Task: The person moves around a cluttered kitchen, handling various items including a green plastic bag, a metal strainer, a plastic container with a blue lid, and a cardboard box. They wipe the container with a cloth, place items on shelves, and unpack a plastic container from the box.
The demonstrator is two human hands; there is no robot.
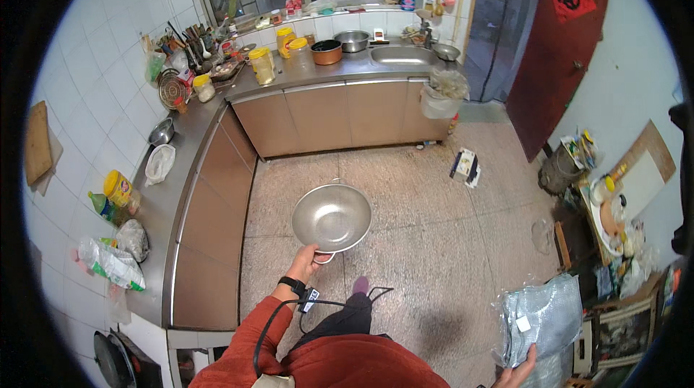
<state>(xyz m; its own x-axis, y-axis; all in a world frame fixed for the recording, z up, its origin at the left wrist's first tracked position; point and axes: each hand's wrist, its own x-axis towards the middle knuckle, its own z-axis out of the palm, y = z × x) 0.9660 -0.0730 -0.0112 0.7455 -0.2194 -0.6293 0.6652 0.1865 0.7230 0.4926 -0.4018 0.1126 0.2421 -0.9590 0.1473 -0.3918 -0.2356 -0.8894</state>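
Observation:
My left hand (307, 265) grips the near handle of a perforated metal colander (332, 217), which hangs over the floor in front of me, its bowl facing up. A dark watch is on that wrist. At the lower right, my right hand (519, 373) is at the near edge of a stack of silvery, plastic-wrapped foil sheets or bags (545, 312) with a small white label. Its thumb or a finger lies against the wrap; the rest of the hand is partly cut off by the frame, so its hold is unclear.
A steel counter (325, 76) with jars, a copper-coloured pot (326, 52) and a sink (404, 56) curves along the back and left. An open box (464, 166) lies on the floor. At the right are a bin (558, 168), a cluttered small table and a red door (558, 52). A black cable crosses my left arm.

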